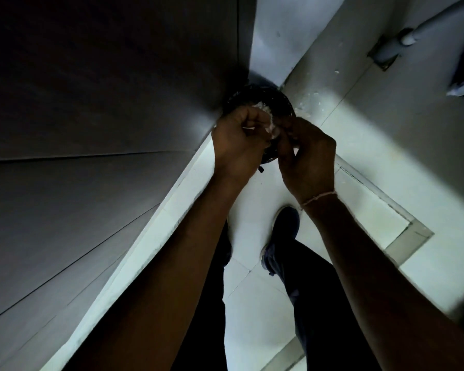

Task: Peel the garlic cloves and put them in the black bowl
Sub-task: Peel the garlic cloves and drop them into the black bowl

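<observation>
A black bowl [276, 101] sits on the floor in the corner by a dark wall, mostly covered by my hands. My left hand [239, 141] is curled round a white papery garlic piece [85, 124] just above the bowl. My right hand [308, 156] is close beside it, fingers curled and pinching at the same garlic from the right. Whitish garlic or skin [73, 104] shows inside the bowl behind my left knuckles. The clove itself is largely hidden between my fingers.
Bits of white garlic skin [312, 101] lie scattered on the pale tiled floor right of the bowl. A dark wall or cabinet face [105, 103] fills the left. My shoe [285, 228] and dark trouser leg stand below my hands. A grey pipe [402, 41] runs at upper right.
</observation>
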Demonstrator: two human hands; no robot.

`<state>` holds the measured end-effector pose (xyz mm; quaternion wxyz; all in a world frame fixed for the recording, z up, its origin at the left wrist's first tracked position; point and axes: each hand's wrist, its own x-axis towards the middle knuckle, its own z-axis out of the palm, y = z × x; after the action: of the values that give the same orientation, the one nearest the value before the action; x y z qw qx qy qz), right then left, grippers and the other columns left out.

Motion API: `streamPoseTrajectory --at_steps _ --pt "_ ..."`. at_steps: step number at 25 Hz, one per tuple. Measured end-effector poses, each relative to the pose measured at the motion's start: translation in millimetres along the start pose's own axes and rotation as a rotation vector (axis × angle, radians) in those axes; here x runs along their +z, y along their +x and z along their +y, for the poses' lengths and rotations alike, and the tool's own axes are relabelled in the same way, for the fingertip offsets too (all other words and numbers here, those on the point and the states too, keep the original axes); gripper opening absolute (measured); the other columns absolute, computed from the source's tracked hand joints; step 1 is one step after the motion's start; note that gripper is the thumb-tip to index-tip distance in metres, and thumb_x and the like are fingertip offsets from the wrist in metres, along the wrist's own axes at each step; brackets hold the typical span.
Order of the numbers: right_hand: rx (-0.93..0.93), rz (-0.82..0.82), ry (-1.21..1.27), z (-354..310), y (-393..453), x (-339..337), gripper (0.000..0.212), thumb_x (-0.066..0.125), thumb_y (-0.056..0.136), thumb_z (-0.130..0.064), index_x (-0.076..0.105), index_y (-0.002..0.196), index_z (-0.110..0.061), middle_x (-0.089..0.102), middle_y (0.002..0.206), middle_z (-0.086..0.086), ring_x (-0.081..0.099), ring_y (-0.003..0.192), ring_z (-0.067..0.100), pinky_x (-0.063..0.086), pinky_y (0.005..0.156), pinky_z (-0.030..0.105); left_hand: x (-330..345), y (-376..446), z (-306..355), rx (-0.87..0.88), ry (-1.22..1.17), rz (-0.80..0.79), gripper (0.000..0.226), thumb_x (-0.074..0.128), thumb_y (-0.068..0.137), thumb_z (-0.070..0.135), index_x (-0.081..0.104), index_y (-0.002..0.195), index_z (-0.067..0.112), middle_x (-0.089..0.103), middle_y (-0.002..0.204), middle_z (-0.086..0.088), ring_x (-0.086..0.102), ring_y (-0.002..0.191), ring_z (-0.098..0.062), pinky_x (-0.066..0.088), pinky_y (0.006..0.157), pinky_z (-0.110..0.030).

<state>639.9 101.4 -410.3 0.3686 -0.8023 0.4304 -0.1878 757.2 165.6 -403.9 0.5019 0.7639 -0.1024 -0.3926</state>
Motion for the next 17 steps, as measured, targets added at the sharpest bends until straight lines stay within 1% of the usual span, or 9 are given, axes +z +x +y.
streamPoseTrajectory --at_steps 2,3,5,7,8,10,12,14,17 --pt "-0.016 -0.011 0.048 -33 -5 -36 0.018 0.064 0.098 -0.015 0.076 0.111 -0.01 0.074 0.107 0.006 0.072 0.094 0.02 0.06 0.081 0.044 -13 -31 34 0.01 0.071 -0.015 0.025 0.07 0.081 -0.001 0.073 0.088 0.023 0.077 0.091 -0.005 0.076 0.087 -0.027 0.065 0.073 -0.053" --pt "-0.018 -0.001 0.052 -53 -7 -53 0.016 0.067 0.097 -0.016 0.077 0.107 -0.01 0.073 0.104 0.007 0.071 0.091 0.02 0.06 0.079 0.043 -20 -46 51 0.016 0.089 -0.009 0.024 0.068 0.083 0.001 0.073 0.092 0.022 0.077 0.092 -0.005 0.076 0.086 -0.026 0.065 0.07 -0.052" --pt "-0.007 0.033 0.033 -97 -11 -87 0.013 0.069 0.097 -0.022 0.075 0.098 -0.01 0.07 0.095 0.007 0.068 0.082 0.02 0.058 0.073 0.041 -35 -78 88 0.069 0.162 0.031 0.02 0.067 0.085 0.01 0.074 0.102 0.017 0.077 0.092 -0.003 0.075 0.085 -0.022 0.065 0.073 -0.046" --pt "0.007 0.06 -0.007 -144 -20 -125 0.022 0.068 0.1 -0.03 0.072 0.091 -0.011 0.067 0.087 0.005 0.065 0.077 0.02 0.056 0.071 0.042 -52 -119 133 0.164 0.319 0.041 0.02 0.074 0.086 0.015 0.074 0.106 0.015 0.076 0.096 0.0 0.074 0.086 -0.017 0.064 0.076 -0.04" --pt "0.004 0.062 -0.021 -165 -25 -145 0.023 0.066 0.101 -0.031 0.072 0.092 -0.011 0.067 0.087 0.005 0.065 0.078 0.021 0.056 0.072 0.042 -60 -139 156 0.223 0.402 0.04 0.024 0.079 0.085 0.015 0.074 0.109 0.015 0.076 0.102 0.0 0.073 0.088 -0.017 0.064 0.079 -0.04" --pt "-0.025 0.064 -0.023 -207 -42 -184 0.015 0.062 0.102 -0.021 0.073 0.105 -0.011 0.069 0.099 0.006 0.066 0.089 0.023 0.057 0.079 0.044 -76 -178 200 0.351 0.496 -0.015 0.031 0.082 0.085 0.015 0.072 0.114 0.015 0.072 0.111 0.001 0.071 0.094 -0.018 0.061 0.084 -0.04" --pt "-0.053 0.054 -0.044 -239 -60 -218 0.028 0.059 0.097 -0.011 0.07 0.123 -0.013 0.068 0.121 0.008 0.065 0.108 0.026 0.056 0.095 0.043 -88 -210 242 0.501 0.533 -0.109 0.034 0.078 0.086 0.014 0.068 0.119 0.016 0.069 0.115 0.002 0.067 0.1 -0.018 0.058 0.088 -0.04" --pt "-0.058 0.072 -0.119 -267 -82 -250 0.046 0.061 0.094 -0.013 0.061 0.14 -0.014 0.061 0.14 0.009 0.057 0.128 0.029 0.045 0.111 0.036 -95 -236 283 0.67 0.649 -0.209 0.04 0.073 0.089 0.015 0.064 0.128 0.014 0.067 0.121 -0.001 0.065 0.109 -0.021 0.054 0.093 -0.04" --pt "-0.015 0.139 -0.188 -300 -118 -293 0.062 0.064 0.094 -0.017 0.047 0.153 -0.014 0.048 0.156 0.008 0.043 0.145 0.029 0.029 0.119 0.027 -98 -272 339 0.948 0.802 -0.27 0.05 0.072 0.089 0.018 0.06 0.138 0.012 0.065 0.132 -0.005 0.062 0.119 -0.027 0.053 0.095 -0.042"
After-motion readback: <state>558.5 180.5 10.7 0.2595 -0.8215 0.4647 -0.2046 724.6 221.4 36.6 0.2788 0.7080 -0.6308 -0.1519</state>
